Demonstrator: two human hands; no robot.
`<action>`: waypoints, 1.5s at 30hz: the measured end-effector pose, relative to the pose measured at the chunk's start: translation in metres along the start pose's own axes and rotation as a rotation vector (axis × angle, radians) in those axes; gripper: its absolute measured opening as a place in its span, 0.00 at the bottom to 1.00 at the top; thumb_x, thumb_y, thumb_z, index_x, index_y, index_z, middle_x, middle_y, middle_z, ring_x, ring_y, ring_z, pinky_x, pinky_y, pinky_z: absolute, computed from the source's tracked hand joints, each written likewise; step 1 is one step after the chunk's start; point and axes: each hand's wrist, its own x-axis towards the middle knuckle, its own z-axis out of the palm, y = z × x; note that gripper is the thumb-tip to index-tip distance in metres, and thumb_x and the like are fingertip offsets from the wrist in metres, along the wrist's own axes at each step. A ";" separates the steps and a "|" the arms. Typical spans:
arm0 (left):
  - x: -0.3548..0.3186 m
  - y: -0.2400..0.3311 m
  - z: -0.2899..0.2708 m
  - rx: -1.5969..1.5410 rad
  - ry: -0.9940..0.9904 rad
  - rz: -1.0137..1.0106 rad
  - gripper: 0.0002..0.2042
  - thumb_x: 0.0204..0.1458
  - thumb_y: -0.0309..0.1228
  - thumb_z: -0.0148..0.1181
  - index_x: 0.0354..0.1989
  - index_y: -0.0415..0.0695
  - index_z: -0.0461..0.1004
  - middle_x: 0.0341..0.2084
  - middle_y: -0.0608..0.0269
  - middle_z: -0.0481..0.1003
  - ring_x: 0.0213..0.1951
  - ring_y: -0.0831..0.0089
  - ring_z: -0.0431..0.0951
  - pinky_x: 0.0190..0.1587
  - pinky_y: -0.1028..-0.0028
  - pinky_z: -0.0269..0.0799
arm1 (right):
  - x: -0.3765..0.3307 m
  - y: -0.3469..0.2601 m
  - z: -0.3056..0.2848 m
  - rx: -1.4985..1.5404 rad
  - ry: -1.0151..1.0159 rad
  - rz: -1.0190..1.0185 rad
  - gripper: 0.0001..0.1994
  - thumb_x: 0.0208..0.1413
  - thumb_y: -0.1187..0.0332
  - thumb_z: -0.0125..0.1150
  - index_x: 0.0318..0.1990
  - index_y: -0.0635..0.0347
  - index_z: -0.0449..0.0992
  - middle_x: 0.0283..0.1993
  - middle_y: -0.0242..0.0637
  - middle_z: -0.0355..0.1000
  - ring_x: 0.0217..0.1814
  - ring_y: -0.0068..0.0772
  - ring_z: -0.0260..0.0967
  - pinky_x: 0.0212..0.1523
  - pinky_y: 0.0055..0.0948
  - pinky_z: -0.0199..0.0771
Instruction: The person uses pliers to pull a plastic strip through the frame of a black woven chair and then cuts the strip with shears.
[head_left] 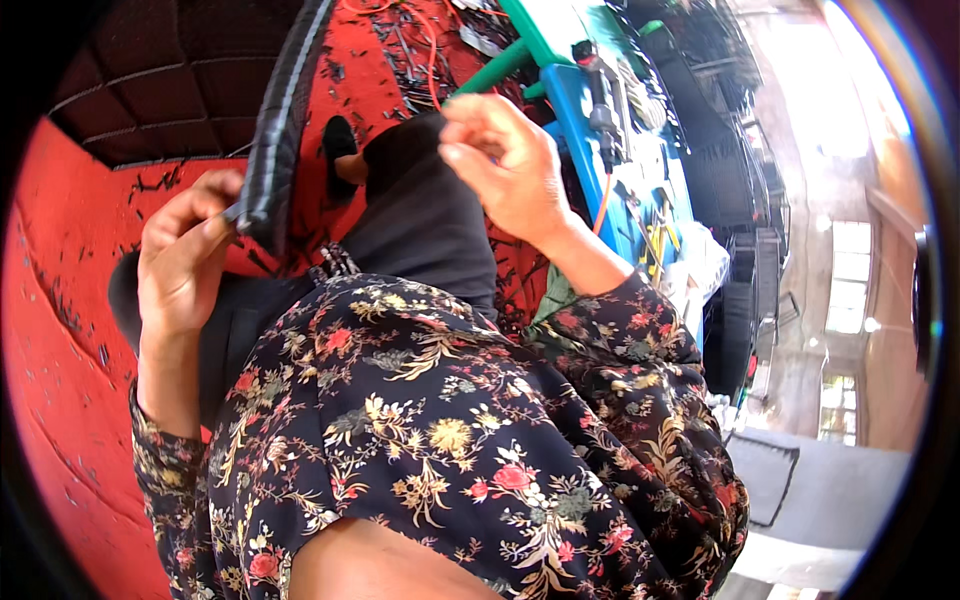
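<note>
Dark strip [232,213] at the lower end of the black frame [282,115], clamped in our left hand [180,255]. Our right hand [515,165] hovers near the blue bench [624,222], grip apart. We'd best keep the strip flat.

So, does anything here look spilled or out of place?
Yes, dark scraps lie scattered over the red floor, thickest near the orange cord. They look like untidy litter, perhaps just offcuts.
</note>
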 end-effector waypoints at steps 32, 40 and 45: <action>-0.057 0.040 -0.048 -0.185 0.369 -0.003 0.06 0.48 0.27 0.54 0.31 0.40 0.65 0.36 0.59 0.70 0.45 0.68 0.68 0.55 0.63 0.55 | -0.225 0.189 -0.322 -1.358 0.253 1.090 0.29 0.42 0.53 0.57 0.50 0.62 0.66 0.47 0.51 0.68 0.50 0.48 0.65 0.48 0.38 0.65; -0.050 0.034 -0.026 -0.093 0.404 0.088 0.05 0.44 0.24 0.54 0.26 0.36 0.68 0.47 0.48 0.67 0.49 0.61 0.67 0.54 0.65 0.60 | -0.239 0.209 -0.341 -1.377 0.253 1.085 0.26 0.47 0.55 0.53 0.52 0.61 0.65 0.49 0.47 0.67 0.50 0.44 0.65 0.49 0.38 0.65; -0.039 0.034 -0.010 -0.166 0.343 0.112 0.03 0.45 0.24 0.54 0.26 0.36 0.71 0.41 0.55 0.70 0.41 0.68 0.70 0.45 0.69 0.64 | -0.213 0.217 -0.367 -1.329 0.403 1.079 0.24 0.51 0.56 0.50 0.53 0.61 0.65 0.50 0.45 0.66 0.50 0.42 0.65 0.49 0.38 0.65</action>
